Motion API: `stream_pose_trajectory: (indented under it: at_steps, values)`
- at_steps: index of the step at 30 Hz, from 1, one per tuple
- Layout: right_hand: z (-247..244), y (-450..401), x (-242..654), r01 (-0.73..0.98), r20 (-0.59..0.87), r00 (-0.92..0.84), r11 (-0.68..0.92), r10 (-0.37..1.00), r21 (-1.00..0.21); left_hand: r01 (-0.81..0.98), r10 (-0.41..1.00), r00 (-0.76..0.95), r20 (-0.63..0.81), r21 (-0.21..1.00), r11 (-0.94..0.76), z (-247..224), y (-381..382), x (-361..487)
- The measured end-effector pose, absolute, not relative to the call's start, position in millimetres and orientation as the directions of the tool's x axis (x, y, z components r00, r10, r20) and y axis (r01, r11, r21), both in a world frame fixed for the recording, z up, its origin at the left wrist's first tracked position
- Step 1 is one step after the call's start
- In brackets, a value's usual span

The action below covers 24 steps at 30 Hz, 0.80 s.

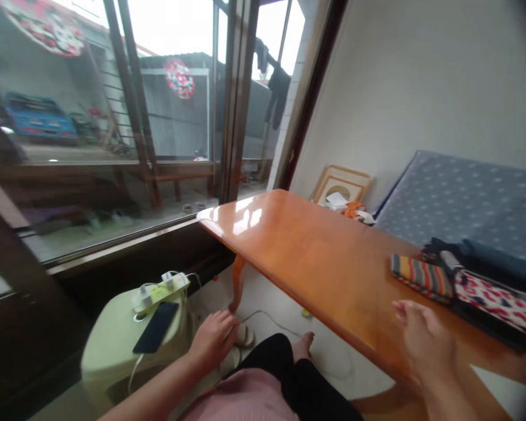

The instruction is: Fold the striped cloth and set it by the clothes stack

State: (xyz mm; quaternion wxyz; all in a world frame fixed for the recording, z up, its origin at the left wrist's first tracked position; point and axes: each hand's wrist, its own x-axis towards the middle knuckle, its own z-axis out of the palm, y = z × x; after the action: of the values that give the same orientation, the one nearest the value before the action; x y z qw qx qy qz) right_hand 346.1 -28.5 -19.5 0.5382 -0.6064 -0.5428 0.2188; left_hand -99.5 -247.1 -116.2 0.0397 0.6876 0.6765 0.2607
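My left hand [215,337] is low between the green stool and the table leg, its fingers curled and pressed together. A thin cord [269,316] shows just past its fingertips; whether the fingers hold it is hidden. Above the table's right part is my right hand [427,339], slightly blurred, fingers folded in and nothing visible in them. Closest to it lies a striped folded cloth [423,278], apart from the fingers. Beside that cloth sits a folded fabric with red and dark patches [499,301].
A glossy wooden table [307,245] spans the middle. On the green stool [109,333] lie a phone [156,327] and a power strip [162,292] with plugs and cables. Slippers [244,336] are on the floor. Dark folded clothes [495,263] rest at right, before a grey patterned panel [469,193].
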Motion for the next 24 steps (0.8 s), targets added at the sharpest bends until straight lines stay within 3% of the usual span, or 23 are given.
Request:
stream_pose_trajectory:
  at_steps: [5, 8, 11, 15, 20, 24]
  values:
    - [-13.9, -111.5, 286.2, 0.432, 0.268, 0.155, 0.179, 0.951, -0.884, 0.864, 0.910, -0.406, 0.081, 0.359, 0.353, -167.2, -301.6, -156.8]
    - [-17.3, -146.9, 263.6, 0.435, 0.158, 0.039, 0.126, 0.987, -0.892, 0.730, 0.763, -0.647, -0.005, 0.286, 0.621, -186.5, -325.6, -191.8]
    - [-24.7, -165.9, 252.5, 0.488, 0.099, -0.047, 0.110, 0.994, -0.866, 0.578, 0.599, -0.800, -0.026, 0.232, 0.782, -203.5, -343.0, -219.4]
    - [-38.4, -172.7, 249.5, 0.497, 0.063, -0.137, 0.124, 0.989, -0.859, 0.460, 0.482, -0.873, -0.076, 0.204, 0.864, -222.4, -355.4, -238.3]
    - [-55.4, -168.5, 250.3, 0.524, -0.054, -0.197, 0.059, 0.979, -0.850, 0.451, 0.480, -0.871, -0.106, 0.218, 0.866, -234.0, -356.7, -245.7]
    - [-62.9, -173.1, 243.5, 0.510, -0.059, -0.235, 0.071, 0.970, -0.857, 0.435, 0.464, -0.878, -0.118, 0.211, 0.876, -233.5, -355.1, -248.6]
